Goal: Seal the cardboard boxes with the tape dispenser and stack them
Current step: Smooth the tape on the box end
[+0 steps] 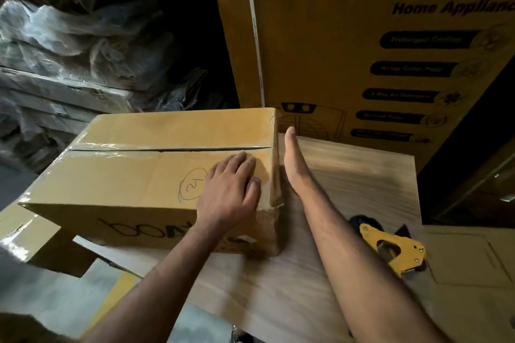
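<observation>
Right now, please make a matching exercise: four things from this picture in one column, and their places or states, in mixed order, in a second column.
Things:
1. left hand
2. right hand
3. tape dispenser
4. large printed carton

Places or states:
A. lying on the wooden surface, untouched
B. flat on top of the cardboard box
C. standing upright behind the box
D. straight fingers against the box's right end

Pairs: 1-B, 2-D, 3-A, 4-C

Tall printed appliance carton (348, 44) behind a wood-grain tabletop (348, 175), plastic-wrapped bundles (83, 36) at far left.
</observation>
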`<state>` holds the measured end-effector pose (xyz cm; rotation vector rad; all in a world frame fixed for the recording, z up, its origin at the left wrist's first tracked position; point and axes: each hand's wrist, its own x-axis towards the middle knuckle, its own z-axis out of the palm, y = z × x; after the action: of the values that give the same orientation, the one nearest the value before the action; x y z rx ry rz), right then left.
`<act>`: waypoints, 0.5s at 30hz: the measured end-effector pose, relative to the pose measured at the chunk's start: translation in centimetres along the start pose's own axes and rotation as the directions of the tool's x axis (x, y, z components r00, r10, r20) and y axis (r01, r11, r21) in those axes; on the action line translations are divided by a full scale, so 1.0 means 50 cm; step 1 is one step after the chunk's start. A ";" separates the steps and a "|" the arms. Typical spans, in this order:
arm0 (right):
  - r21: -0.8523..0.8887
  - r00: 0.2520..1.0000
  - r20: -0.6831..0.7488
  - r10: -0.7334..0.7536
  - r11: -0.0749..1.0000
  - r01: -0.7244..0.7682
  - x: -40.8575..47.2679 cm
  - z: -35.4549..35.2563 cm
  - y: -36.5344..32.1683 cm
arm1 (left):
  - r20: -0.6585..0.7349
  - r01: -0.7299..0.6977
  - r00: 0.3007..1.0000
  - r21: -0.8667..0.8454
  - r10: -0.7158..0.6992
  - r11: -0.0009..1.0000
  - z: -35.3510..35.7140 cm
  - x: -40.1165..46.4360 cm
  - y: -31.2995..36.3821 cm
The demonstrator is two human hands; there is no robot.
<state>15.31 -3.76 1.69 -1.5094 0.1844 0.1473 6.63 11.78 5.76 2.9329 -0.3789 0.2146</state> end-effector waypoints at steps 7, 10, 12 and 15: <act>-0.099 0.954 0.022 -0.301 0.948 0.301 -0.073 0.061 0.057 | 0.003 0.001 1.000 0.024 -0.002 1.000 -0.004 -0.004 0.005; 0.007 0.998 0.041 -0.056 0.998 0.056 -0.042 0.020 0.126 | 0.001 0.011 1.000 -0.007 -0.011 1.000 -0.009 -0.008 0.007; 0.042 0.998 0.010 -0.064 0.997 0.064 -0.102 0.009 0.061 | -0.014 0.005 1.000 0.010 -0.005 1.000 -0.005 -0.009 0.008; 0.122 0.940 -0.060 -0.337 0.932 0.342 -0.167 0.039 -0.016 | -0.027 0.014 1.000 0.002 -0.014 1.000 -0.001 -0.005 0.008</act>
<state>7.37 -1.68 4.33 -1.3911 -0.0388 -0.1693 6.30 11.46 5.85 2.9304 -0.3548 0.2531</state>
